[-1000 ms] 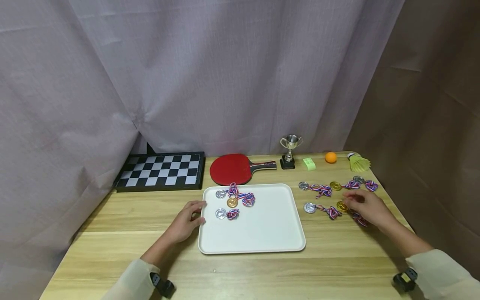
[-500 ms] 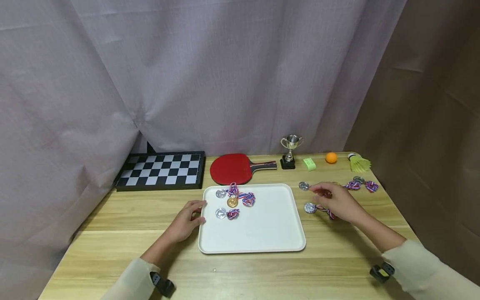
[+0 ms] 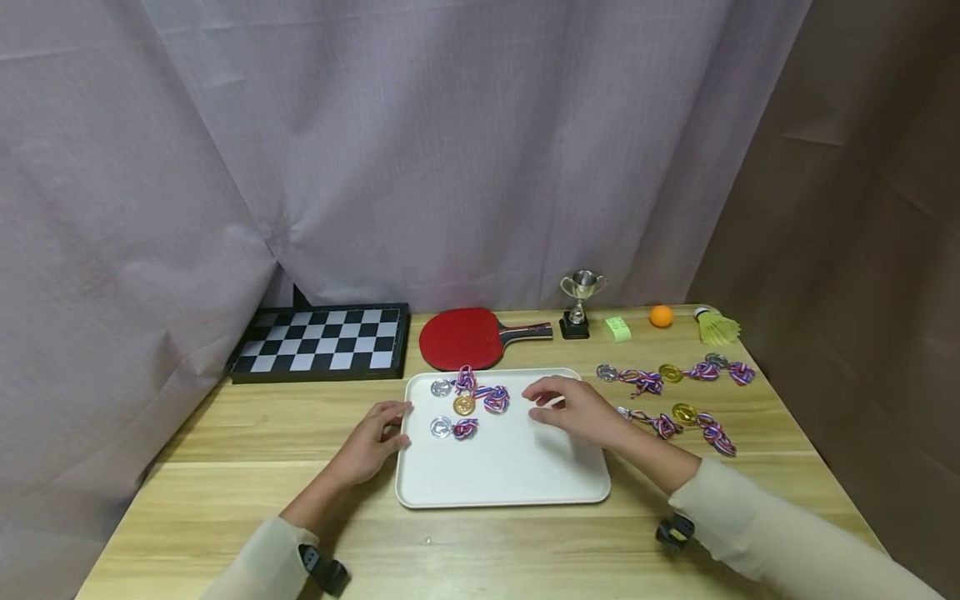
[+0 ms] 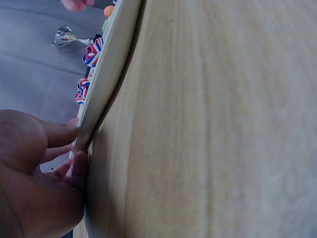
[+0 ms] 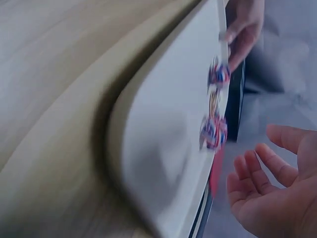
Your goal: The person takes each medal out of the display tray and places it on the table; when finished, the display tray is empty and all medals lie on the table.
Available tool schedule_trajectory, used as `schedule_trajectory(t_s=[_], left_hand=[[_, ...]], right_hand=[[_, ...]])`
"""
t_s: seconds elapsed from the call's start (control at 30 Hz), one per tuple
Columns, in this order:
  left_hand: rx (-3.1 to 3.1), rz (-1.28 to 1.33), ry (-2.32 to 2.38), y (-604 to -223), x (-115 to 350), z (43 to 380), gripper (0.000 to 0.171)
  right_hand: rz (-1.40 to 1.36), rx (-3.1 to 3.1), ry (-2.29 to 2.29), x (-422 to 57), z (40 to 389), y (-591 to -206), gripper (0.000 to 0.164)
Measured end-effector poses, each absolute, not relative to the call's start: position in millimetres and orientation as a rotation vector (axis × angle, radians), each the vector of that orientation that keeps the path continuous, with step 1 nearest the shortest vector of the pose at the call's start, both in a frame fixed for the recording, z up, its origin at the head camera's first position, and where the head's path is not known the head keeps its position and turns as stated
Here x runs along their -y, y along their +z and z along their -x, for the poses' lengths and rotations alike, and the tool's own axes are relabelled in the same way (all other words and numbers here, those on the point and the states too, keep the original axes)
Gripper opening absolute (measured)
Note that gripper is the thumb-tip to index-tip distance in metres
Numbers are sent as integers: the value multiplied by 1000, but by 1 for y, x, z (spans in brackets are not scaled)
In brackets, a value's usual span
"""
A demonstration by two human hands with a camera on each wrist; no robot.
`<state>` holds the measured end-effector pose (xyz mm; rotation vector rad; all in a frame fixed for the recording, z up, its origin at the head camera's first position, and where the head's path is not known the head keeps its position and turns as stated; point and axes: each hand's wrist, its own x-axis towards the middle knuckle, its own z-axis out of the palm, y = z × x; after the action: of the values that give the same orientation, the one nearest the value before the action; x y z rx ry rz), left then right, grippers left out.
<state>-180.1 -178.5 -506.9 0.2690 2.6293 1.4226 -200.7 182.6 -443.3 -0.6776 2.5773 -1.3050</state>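
Observation:
My left hand (image 3: 371, 444) holds the left rim of the white tray (image 3: 517, 496), thumb and fingertips at its edge. In the left wrist view its fingertips (image 4: 79, 166) meet the rim close to the tabletop. Over the tray's right half hovers my right hand (image 3: 573, 408), palm empty, fingers loosely bent and apart. On the tray's left side lie a gold medal (image 3: 464, 405), an upper silver medal (image 3: 441, 388) and a lower silver medal (image 3: 441, 427), each with a bundled red, white and blue ribbon. The right wrist view blurs these ribbons (image 5: 215, 131).
Several more ribboned medals lie right of the tray, including a gold medal (image 3: 684, 414) and a silver medal (image 3: 606, 373). Along the back are a chessboard (image 3: 322, 342), red table tennis paddle (image 3: 459, 337), small trophy (image 3: 580, 300), green sticky notes (image 3: 618, 328), orange ball (image 3: 661, 316) and yellow shuttlecock (image 3: 716, 325).
My right hand has moved left from the medals on the right side of the table to above the tray. The left hand, tray and medals stay where they were.

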Motion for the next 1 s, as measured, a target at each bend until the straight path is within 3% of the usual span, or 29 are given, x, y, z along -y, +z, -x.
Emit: schedule_trajectory(t_s=[0.5,1.0], left_hand=[[-2638,-312,1444,-507,179,179,50],[-2627,-326,1449,-507,181,178,49]], right_hand=[[754,-2472,-1320,-77,203,-468,34],[652,-2744,-1055,-39,203,-493,32]])
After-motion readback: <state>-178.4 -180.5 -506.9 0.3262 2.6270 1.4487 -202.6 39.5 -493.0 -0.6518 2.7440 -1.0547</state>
